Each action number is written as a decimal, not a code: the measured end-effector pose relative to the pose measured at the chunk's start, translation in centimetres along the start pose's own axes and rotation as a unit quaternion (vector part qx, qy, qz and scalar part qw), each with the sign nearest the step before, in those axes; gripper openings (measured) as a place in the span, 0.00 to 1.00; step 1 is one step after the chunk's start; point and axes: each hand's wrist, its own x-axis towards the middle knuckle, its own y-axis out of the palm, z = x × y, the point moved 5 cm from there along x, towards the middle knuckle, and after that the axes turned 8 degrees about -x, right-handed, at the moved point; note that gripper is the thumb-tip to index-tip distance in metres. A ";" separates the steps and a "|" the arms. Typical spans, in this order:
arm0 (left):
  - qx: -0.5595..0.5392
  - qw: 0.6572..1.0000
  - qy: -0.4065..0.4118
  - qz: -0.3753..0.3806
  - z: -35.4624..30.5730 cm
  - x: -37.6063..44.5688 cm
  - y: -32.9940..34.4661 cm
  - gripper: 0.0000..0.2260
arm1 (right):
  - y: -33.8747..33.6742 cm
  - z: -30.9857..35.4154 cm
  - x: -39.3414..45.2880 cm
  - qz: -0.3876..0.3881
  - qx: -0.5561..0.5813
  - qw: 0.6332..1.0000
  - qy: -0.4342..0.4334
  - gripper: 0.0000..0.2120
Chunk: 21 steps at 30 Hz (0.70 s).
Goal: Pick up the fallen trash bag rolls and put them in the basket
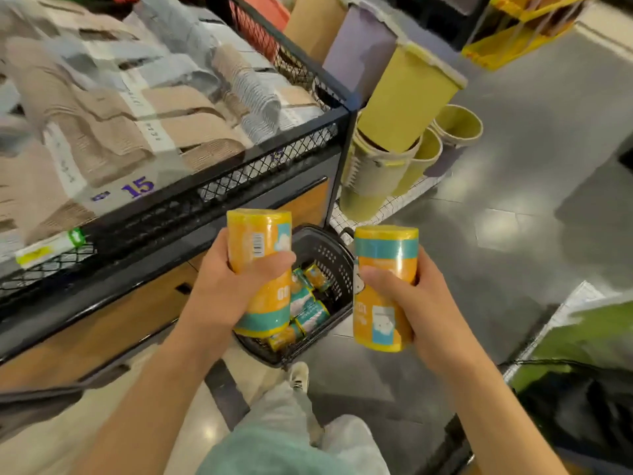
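Two yellow trash bag rolls are held up above the floor, one in each hand. The left roll (262, 269) is grasped around its middle by the left hand (227, 286), the grip clenched on it with the thumb across the front; its long axis is near upright, the top tipped slightly away. A barcode is printed near its top, and white digits that appear to read "00" are seen lower down, turned sideways; a teal band wraps its lower end. The right roll (385, 286) is grasped by the right hand (411, 296), fingers curled around its middle; it too is held upright, with a teal band near the top and a pale blue panel with a white figure near the bottom. Its small print is too blurred to be read.

Between and below the two rolls, a black basket (334, 258) is set on the floor, and several smaller yellow-and-teal packs (310, 310) are lying in it.

To the left, a black mesh shelf (219, 190) is filled with folded beige and grey towels (113, 108), and a purple "15" is printed on a price tag (138, 187) at its front edge. Stacked yellow-green bins (407, 101) are leaned beside the shelf.
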 end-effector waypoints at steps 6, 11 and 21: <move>-0.028 0.993 -0.024 -0.116 3.1 5.9 1.1 0.26 | 0.4 -0.6 11.5 0.088 -0.050 0.994 0.034 0.24; -0.064 0.969 -0.047 -0.234 8.1 10.7 1.7 0.28 | 1.8 -4.7 21.7 0.167 -0.079 0.980 0.071 0.20; -0.122 0.927 -0.098 -0.341 24.4 21.6 -0.7 0.21 | 7.4 -20.4 36.6 0.271 -0.146 0.943 0.129 0.23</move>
